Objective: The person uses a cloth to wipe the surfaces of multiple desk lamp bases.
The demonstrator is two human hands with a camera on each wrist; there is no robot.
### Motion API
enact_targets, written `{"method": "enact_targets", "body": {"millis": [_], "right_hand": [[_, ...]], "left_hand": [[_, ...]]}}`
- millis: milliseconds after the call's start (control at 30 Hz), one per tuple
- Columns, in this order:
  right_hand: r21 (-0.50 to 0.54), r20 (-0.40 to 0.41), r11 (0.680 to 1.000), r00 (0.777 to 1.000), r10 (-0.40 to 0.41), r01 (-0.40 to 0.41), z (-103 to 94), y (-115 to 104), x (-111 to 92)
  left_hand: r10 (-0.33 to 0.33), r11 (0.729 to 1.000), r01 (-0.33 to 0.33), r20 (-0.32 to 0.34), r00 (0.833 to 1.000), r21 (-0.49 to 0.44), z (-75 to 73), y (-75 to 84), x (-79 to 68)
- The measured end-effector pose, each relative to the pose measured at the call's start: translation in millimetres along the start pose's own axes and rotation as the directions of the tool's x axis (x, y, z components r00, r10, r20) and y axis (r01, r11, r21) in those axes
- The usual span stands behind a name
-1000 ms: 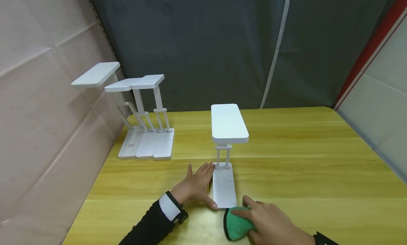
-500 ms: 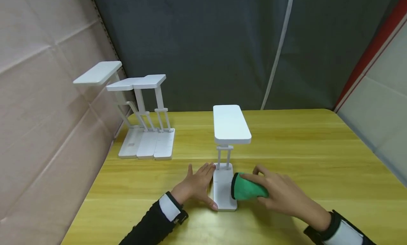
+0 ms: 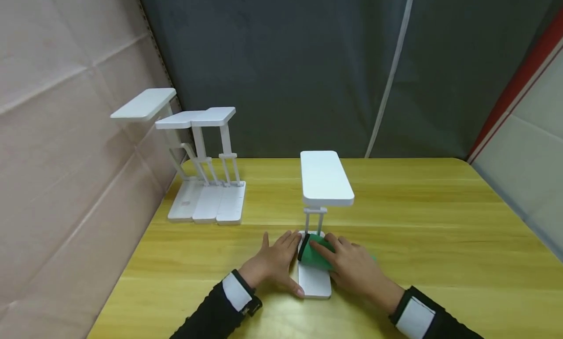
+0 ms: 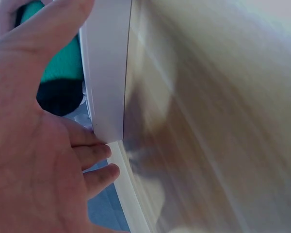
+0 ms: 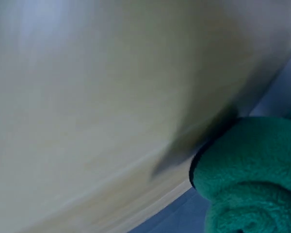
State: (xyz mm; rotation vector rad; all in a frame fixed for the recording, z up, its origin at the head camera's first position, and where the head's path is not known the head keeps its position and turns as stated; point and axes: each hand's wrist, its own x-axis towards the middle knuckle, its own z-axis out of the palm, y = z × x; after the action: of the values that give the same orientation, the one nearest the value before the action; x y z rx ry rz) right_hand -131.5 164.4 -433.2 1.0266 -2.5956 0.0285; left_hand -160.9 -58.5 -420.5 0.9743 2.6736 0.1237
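Observation:
A white folding stand [image 3: 314, 283] with a flat rectangular head on thin struts stands upright on the wooden table. My left hand [image 3: 273, 265] rests along the left side of its base, fingers spread, thumb near the front corner; in the left wrist view the fingertips [image 4: 103, 175] touch the base's edge. My right hand [image 3: 354, 268] holds a folded green cloth [image 3: 315, 253] with a black edge and presses it on the base, just in front of the struts. In the right wrist view the bunched, fuzzy cloth [image 5: 252, 165] fills the lower right corner.
Several similar white stands [image 3: 206, 202] stand side by side at the back left of the table [image 3: 422, 222]. A pale fabric wall [image 3: 66, 158] rises on the left, a dark grey curtain [image 3: 281, 75] behind, and a white panel with red trim [image 3: 528, 129] on the right.
My right hand has carried the cloth from the front end of the base, past its right side, up onto its rear part. My left hand has stayed against the base.

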Motion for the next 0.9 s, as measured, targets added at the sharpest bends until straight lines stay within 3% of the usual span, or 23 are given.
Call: {"method": "enact_targets", "body": {"millis": [200, 433, 600, 700, 800, 900], "right_hand": [[0.088, 0.059, 0.996, 0.998, -0.018, 0.013, -12.5, -4, -6], [0.239, 0.137, 0.97, 0.988, -0.07, 0.036, -27.3, -11, -18], [0.4, 0.141, 0.912, 0.977, -0.159, 0.09, -39.9, -12, -23], [0.46, 0.085, 0.884, 0.988, -0.128, 0.075, -46.3, -9, -17], [0.416, 0.031, 0.909, 0.999, -0.035, 0.018, -45.5, -5, -5], [0.256, 0.006, 0.967, 1.0, 0.005, -0.006, -36.3, -3, 7]], "left_hand": [[0.005, 1.0, -0.005, -0.012, 1.0, -0.012, -3.6, 0.6, 0.6], [-0.012, 1.0, 0.012, -0.007, 1.0, 0.002, -5.1, 1.7, 2.3], [-0.013, 1.0, 0.013, -0.005, 1.0, 0.025, -5.7, 1.8, 2.9], [-0.003, 1.0, 0.003, -0.013, 1.0, 0.02, -4.8, 0.9, 2.2], [0.002, 0.999, -0.003, -0.026, 1.0, -0.036, -2.6, -0.6, -0.1], [0.006, 0.995, -0.009, -0.03, 1.0, -0.098, 2.2, -0.7, -2.4]]}}
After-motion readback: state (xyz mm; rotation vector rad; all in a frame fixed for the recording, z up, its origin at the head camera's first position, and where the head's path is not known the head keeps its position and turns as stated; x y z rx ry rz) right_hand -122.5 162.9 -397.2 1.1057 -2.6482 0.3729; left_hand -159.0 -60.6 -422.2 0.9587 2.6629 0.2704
